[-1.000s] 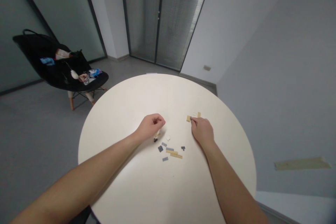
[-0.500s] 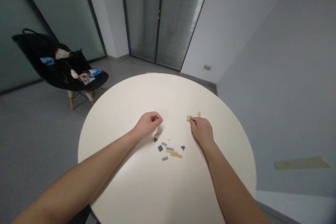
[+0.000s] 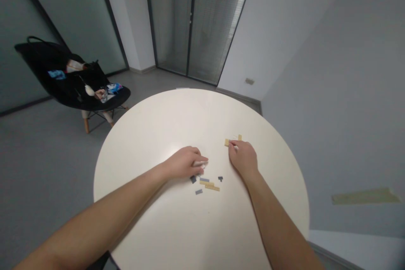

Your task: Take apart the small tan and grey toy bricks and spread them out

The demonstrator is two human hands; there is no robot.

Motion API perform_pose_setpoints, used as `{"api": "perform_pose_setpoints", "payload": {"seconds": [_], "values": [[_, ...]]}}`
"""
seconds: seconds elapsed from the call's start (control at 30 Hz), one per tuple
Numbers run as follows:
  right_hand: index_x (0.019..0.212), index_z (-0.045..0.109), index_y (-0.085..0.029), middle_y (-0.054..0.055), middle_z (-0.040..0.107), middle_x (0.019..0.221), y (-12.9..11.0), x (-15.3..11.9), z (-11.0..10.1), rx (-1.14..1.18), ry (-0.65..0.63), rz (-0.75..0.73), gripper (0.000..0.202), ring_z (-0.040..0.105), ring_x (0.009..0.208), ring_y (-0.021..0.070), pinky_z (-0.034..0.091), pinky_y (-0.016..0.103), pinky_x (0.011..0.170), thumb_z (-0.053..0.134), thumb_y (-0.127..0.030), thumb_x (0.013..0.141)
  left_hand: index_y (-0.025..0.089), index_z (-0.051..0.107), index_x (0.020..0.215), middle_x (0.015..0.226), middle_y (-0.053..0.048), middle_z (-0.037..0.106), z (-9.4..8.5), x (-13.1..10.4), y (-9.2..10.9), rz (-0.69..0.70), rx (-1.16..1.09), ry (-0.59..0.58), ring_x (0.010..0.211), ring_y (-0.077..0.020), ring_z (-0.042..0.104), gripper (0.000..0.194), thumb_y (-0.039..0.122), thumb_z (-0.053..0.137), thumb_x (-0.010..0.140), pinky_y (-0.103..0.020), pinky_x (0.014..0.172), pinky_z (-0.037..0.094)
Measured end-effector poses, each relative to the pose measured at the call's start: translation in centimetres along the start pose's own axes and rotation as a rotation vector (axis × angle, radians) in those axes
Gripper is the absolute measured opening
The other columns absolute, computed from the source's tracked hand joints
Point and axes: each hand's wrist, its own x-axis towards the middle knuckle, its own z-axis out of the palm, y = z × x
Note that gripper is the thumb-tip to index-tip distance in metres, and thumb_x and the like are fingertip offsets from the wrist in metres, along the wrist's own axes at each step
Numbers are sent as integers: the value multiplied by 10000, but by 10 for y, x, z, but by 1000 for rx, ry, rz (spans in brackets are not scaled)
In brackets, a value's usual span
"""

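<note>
My left hand (image 3: 185, 163) is low over the loose pieces, thumb and index finger apart around a small white piece (image 3: 204, 166). Just below its fingers lie a dark grey square piece (image 3: 193, 180), a grey strip (image 3: 204, 180) and two tan strips (image 3: 207, 183), which look like toy building bricks. Farther right, my right hand (image 3: 243, 155) has its fingers pinched together beside a tan block (image 3: 227, 142). What sits in that pinch is too small to make out. Another tan piece (image 3: 239, 137) shows just beyond the knuckles.
The pieces lie on a round white table (image 3: 196, 228). A dark T-shaped piece (image 3: 220, 178) and another grey strip (image 3: 198, 192) are near the tan strips. To the left stands a black chair (image 3: 41, 63) with bags and small things on it. A wall (image 3: 348, 114) rises at the right.
My left hand has come down and right, from above the pieces to over them, and its closed fingers have spread. The right hand stays almost in place by the tan block.
</note>
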Motion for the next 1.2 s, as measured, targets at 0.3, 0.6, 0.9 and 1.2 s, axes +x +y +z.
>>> {"api": "perform_pose_setpoints", "payload": {"seconds": [0.3, 0.6, 0.9, 1.2], "values": [[859, 697, -186, 43, 718, 797, -15, -2, -18, 263, 2, 21, 231, 617, 699, 180, 446, 291, 715, 486, -278, 845, 203, 736, 820, 795, -63, 659, 10, 5, -1, 0, 50, -12, 795, -196, 594, 146, 228, 592, 811, -269, 729, 396], [886, 702, -220, 15, 719, 818, -59, -23, -30, 512, -335, -324, 136, 640, 753, 150, 459, 263, 719, 575, -221, 839, 202, 691, 792, 646, 1, 623, 15, 3, 0, -158, -119, 131, 602, -136, 554, 112, 170, 599, 736, -240, 582, 373], [1029, 669, -220, 48, 706, 886, -61, -23, -23, 465, -208, -417, 183, 636, 808, 168, 472, 282, 743, 593, -261, 867, 210, 442, 944, 750, 23, 659, 21, 7, -8, -287, -704, 289, 584, -96, 552, 321, 241, 670, 720, -205, 546, 386], [1006, 671, -217, 63, 702, 909, -62, -23, -21, 515, -91, -481, 162, 634, 850, 170, 496, 293, 780, 556, -258, 900, 167, 526, 1001, 770, -28, 685, 21, 9, -9, -250, -779, 287, 617, -107, 572, 347, 272, 709, 725, -218, 570, 394]]}}
